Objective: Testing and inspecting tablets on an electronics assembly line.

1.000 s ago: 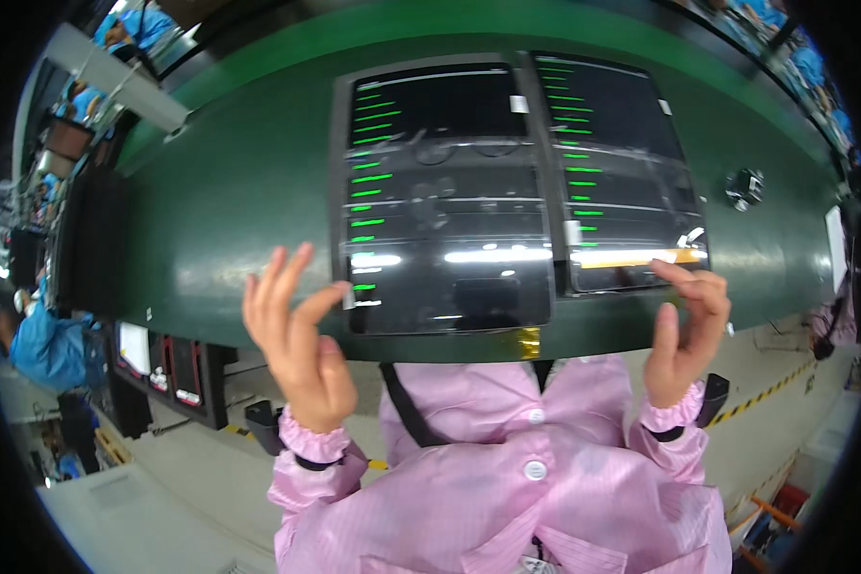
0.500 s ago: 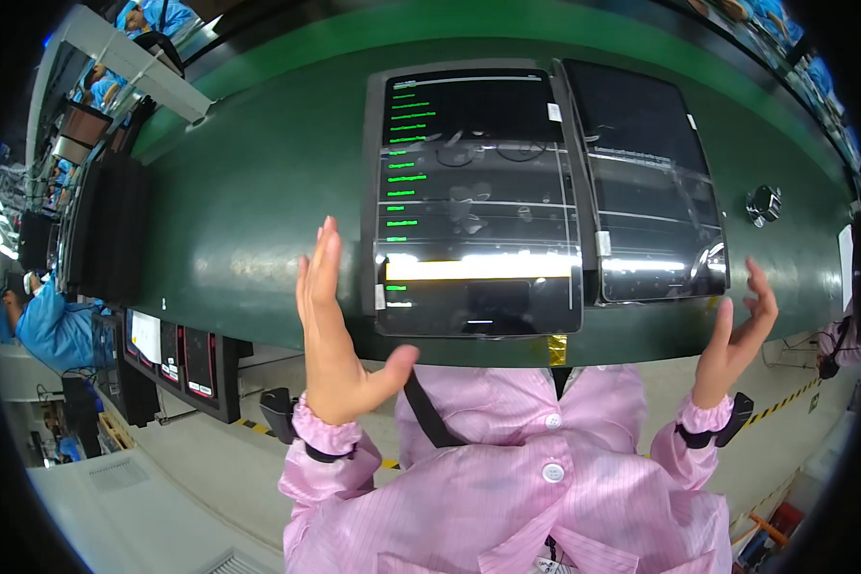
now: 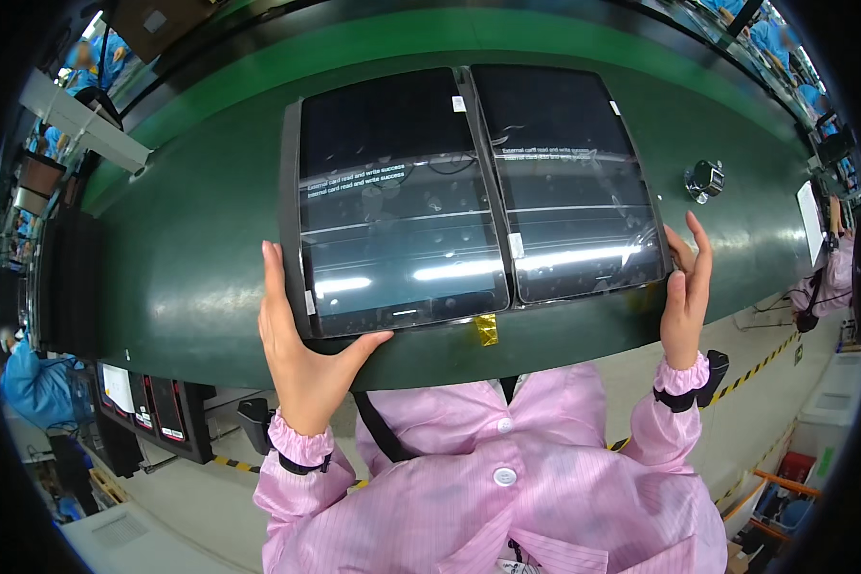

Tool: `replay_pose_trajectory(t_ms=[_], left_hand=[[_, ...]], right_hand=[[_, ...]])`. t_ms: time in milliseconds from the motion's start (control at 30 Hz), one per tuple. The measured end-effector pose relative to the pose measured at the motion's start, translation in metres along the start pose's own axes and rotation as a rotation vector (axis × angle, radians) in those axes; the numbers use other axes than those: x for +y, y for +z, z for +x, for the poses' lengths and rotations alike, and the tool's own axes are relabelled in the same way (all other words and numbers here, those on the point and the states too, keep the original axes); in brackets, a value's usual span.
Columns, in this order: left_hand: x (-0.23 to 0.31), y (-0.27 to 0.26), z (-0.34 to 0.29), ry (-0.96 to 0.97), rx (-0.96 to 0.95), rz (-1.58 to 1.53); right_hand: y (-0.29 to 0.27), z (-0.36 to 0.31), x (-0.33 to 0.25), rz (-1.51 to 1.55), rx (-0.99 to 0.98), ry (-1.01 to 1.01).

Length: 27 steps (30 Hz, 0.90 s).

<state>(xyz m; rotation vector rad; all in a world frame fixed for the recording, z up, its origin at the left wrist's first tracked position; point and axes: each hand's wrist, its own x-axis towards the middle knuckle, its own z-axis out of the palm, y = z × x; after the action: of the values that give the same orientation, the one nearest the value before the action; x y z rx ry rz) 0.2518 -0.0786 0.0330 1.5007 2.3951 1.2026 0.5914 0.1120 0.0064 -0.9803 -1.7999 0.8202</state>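
Observation:
Two large black tablets lie side by side, their long sides almost touching: the left tablet (image 3: 392,258) and the right tablet (image 3: 574,220). Each screen is dark with short lines of small white text, and overhead lights reflect off the glass. My left hand (image 3: 301,354) is at the left tablet's near left corner, thumb and fingers spread wide, and I cannot tell whether it touches the edge. Beside the right tablet's near right corner is my right hand (image 3: 684,297), fingers stretched and apart, holding nothing.
Both tablets rest on a green table (image 3: 191,258). A small shiny metal object (image 3: 705,180) stands right of them, with a white sheet (image 3: 810,223) farther right. Gold tape (image 3: 487,330) marks the near edge. A dark rack of devices (image 3: 158,407) stands lower left. People work nearby.
The left tablet's green list has given way to a dark screen with white text. Both hands have come closer to the tablets' outer edges. The whole view has shifted.

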Motion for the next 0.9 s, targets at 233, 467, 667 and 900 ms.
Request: replay_pose_trajectory(t_ms=[233, 467, 667, 900], left_hand=[[0.000, 0.002, 0.002, 0.030, -0.002, -0.038], [0.023, -0.007, -0.006, 0.537, 0.015, 0.256], [0.051, 0.041, -0.027, 0.855, -0.064, 0.168], [0.052, 0.047, -0.012, 0.691, -0.090, 0.141]], right_hand=[[0.004, 0.002, 0.001, -0.306, 0.135, -0.188], [0.064, -0.056, -0.071, 0.147, -0.108, 0.061], [0.113, -0.051, -0.086, 0.228, -0.201, 0.095], [0.128, -0.050, -0.092, 0.253, -0.160, 0.204]])
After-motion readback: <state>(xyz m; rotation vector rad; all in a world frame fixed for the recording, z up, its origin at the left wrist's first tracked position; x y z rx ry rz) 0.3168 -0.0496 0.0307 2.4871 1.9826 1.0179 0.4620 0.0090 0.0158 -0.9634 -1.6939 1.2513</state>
